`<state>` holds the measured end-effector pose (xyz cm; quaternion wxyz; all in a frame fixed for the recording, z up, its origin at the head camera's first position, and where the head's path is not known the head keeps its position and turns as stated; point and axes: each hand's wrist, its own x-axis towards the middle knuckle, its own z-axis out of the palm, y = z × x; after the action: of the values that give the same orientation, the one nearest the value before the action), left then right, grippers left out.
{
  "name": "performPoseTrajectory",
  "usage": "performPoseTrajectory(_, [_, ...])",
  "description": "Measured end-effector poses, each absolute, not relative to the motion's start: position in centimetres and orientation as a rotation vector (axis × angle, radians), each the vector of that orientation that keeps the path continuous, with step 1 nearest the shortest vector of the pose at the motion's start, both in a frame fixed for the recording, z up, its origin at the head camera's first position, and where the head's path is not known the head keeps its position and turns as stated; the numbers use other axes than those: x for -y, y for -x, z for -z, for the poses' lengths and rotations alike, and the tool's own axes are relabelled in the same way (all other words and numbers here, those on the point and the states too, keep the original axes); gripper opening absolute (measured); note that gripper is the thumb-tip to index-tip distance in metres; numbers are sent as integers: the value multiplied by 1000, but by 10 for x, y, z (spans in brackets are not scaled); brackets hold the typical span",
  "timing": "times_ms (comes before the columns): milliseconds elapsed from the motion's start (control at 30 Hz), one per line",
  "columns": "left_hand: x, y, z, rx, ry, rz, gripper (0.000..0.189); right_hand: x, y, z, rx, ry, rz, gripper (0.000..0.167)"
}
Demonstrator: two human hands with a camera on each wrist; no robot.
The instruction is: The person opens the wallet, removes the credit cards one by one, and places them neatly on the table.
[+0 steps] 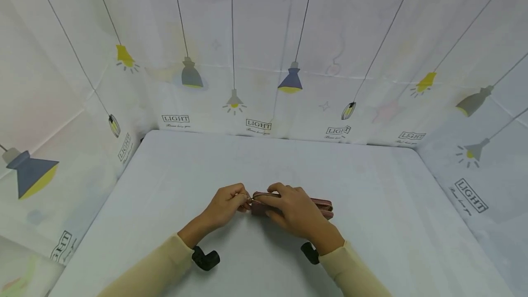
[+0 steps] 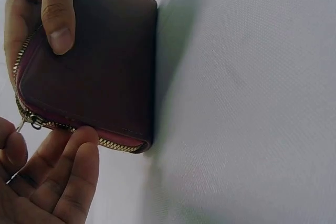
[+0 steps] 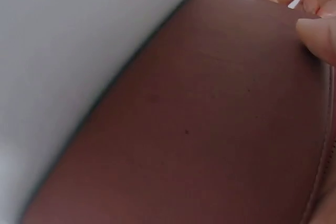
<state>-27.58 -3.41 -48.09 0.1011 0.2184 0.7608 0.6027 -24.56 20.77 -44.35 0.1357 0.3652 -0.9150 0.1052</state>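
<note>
A brown zip-around wallet [image 1: 264, 208] stands on its long edge on the white table, with its zip facing up and round the left end. My left hand [image 1: 227, 203] is at that left end, pinching the zipper pull [image 2: 21, 125] between thumb and forefinger; its other fingers touch the zipped edge. From above, my right hand [image 1: 294, 207] grips the wallet, its thumb [image 3: 315, 38] pressed on the near face. In the left wrist view the metal slider [image 2: 35, 119] sits at the wallet's corner. The zip looks parted at the right end in the head view.
The white table [image 1: 198, 159] spreads around the wallet. Behind and beside it hangs a pale cloth [image 1: 264, 49] printed with lamps. Black wrist cameras [image 1: 205, 259] sit under both wrists.
</note>
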Motion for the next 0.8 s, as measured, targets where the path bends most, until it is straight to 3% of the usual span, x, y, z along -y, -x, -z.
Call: performPoseTrajectory(800, [37,284,491,-2121,-621,-1845,26,-204,257,444,2549,-1203,-210,32])
